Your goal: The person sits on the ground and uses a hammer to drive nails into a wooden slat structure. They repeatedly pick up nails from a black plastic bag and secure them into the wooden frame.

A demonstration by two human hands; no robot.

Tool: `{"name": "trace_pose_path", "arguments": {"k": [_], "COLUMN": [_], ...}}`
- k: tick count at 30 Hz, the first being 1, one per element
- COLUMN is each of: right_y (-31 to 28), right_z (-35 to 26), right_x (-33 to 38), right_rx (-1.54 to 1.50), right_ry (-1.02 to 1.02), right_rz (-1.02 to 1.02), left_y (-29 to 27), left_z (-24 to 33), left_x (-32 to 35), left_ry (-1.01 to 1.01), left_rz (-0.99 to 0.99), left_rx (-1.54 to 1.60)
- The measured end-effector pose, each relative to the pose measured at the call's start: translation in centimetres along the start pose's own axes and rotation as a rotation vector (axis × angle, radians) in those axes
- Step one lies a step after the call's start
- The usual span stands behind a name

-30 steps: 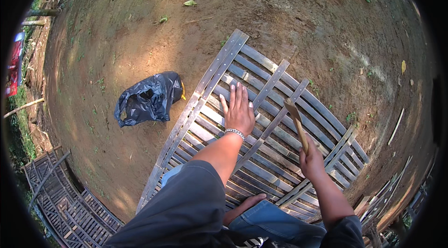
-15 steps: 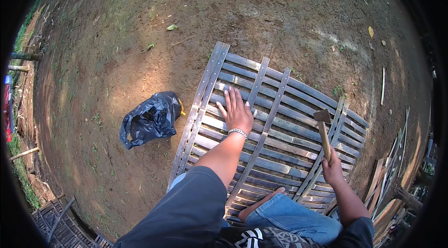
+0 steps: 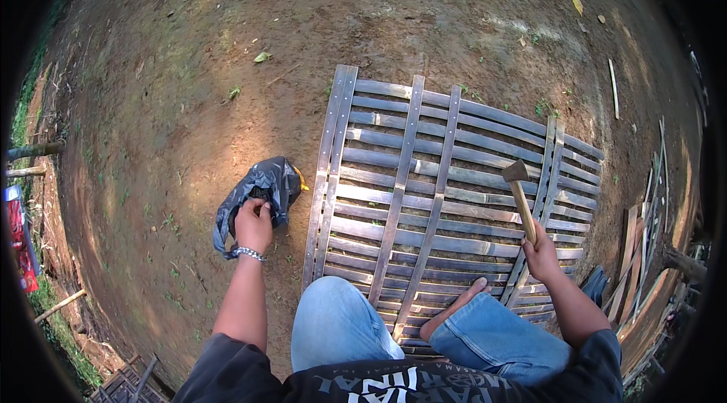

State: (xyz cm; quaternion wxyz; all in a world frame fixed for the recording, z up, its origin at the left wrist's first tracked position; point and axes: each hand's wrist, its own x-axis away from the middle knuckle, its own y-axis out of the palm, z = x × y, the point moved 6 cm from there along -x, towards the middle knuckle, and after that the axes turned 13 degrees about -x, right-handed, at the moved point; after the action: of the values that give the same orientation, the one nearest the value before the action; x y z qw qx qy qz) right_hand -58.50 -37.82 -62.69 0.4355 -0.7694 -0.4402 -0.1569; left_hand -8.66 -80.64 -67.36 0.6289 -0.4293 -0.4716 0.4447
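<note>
A black plastic bag (image 3: 282,176) rests on the bare soil to the left, its mouth spread open. My left hand (image 3: 254,223), with a chain bracelet at the wrist, reaches into that mouth, fingers bent and drawn together. Dark contents show at the fingertips, but what the fingers grip is hidden. In my right hand (image 3: 540,253) is a wooden-handled hammer (image 3: 524,206), held by the lower handle with its metal head up above the slats. Below it lies a slatted bamboo panel (image 3: 432,164), its long strips crossed by several battens with nail heads along them.
My bent knee (image 3: 333,320) is between the bag and the panel, and my bare foot (image 3: 454,308) rests on the slats. Bamboo strips and boards (image 3: 632,251) lie at the right. A dark shoe (image 3: 594,282) sits beside the panel. Red-and-white material (image 3: 19,240) shows at the far left.
My left hand has left the panel's slats and moved left into the mouth of the black bag. My right hand still holds the hammer. The view has shifted slightly.
</note>
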Motion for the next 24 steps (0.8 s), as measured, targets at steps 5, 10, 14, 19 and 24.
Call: {"name": "trace_pose_path", "arguments": {"k": [5, 10, 14, 19, 24], "right_y": [0.7, 0.6, 0.3, 1.0, 0.9], "right_z": [-1.7, -2.5, -3.3, -3.5, -2.0], "right_x": [-0.7, -2.1, -2.6, -2.7, -2.4], "right_rx": [-0.02, -0.084, -0.076, -0.126, -0.086], "right_ry": [-0.049, 0.059, -0.095, -0.046, -0.145], "right_rz": [0.027, 0.024, 0.069, 0.028, 0.031], "left_y": [2.8, 4.7, 3.9, 3.9, 4.5], "left_z": [-1.4, -2.9, -1.3, -1.9, -1.6], "left_x": [-3.9, -4.6, -4.0, -3.9, -4.2], "left_ry": [0.076, -0.115, -0.254, -0.121, -0.08], "left_rz": [-0.261, -0.258, -0.245, -0.179, -0.227], "left_rx": [-0.589, -0.55, -0.473, -0.543, -0.62]}}
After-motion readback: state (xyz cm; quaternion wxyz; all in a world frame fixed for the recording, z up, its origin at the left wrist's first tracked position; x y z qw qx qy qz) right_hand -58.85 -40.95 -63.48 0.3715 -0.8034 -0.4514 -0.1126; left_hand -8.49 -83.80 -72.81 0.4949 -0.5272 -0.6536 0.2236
